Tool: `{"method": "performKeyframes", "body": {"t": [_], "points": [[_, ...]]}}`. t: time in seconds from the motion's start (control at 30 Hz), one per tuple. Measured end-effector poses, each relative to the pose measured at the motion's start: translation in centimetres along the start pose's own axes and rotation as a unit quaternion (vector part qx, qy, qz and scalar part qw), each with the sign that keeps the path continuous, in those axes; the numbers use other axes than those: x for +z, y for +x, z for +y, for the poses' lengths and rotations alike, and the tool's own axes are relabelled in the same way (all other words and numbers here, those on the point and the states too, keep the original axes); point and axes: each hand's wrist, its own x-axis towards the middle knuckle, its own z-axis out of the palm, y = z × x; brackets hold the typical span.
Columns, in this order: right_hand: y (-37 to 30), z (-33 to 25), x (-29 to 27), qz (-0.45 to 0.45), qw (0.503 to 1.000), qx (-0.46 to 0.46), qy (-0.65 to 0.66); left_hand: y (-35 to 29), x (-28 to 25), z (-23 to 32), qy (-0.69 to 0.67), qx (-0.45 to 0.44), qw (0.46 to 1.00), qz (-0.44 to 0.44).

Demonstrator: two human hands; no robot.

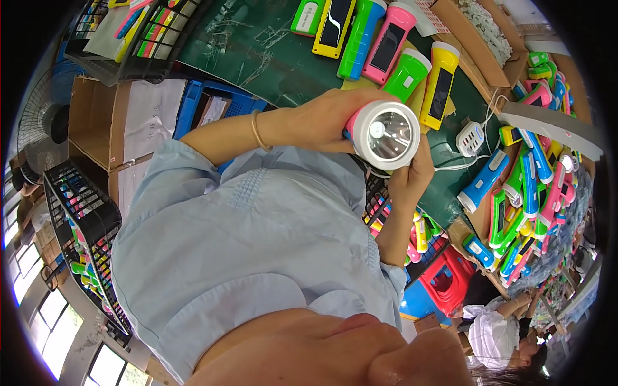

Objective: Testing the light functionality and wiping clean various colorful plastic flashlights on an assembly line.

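Observation:
Both my hands are around one flashlight (389, 130), whose white rim and clear lens face up toward the camera. Bits of pink and blue body show at its left side. My left hand (325, 121), with a bangle at the wrist, is closed around the body from the left. From the right and below, my right hand (415, 175) grips it too; some of its fingers are hidden behind the lamp head. Just beyond lie a green flashlight (407, 76) and a yellow flashlight (440, 87), beside a pink flashlight (389, 42) and several others in a row on the green table (270, 64).
A white charging block (470, 138) with cables lies right of my hands. A cardboard box (438, 13) of small pale parts stands at the back. Many coloured flashlights (531, 193) fill boxes at right. Black crates (141, 48) and a blue crate (248, 101) stand left. Another person (492, 334) sits lower right.

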Motion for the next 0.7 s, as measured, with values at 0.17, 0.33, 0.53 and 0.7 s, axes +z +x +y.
{"method": "performKeyframes", "body": {"t": [0.17, 0.33, 0.53, 0.7], "points": [[0.5, -2.5, -0.7, 0.001, 0.998, 0.053, 0.035, 0.4, 1.2, 1.7, -0.031, -0.124, 0.985, 0.116], [2.0, -5.0, -1.6, 0.008, 1.000, 0.007, 0.026, 2.4, 0.8, 2.2, -0.109, -0.247, 0.958, 0.100], [4.0, -5.2, -2.6, -0.060, 0.995, 0.000, 0.085, 3.7, -0.6, 3.3, -0.193, -0.217, 0.957, 0.018], [4.8, -5.3, -1.8, -0.069, 0.994, 0.020, -0.085, 4.3, -0.1, 2.7, -0.050, -0.252, 0.966, 0.020]]}}
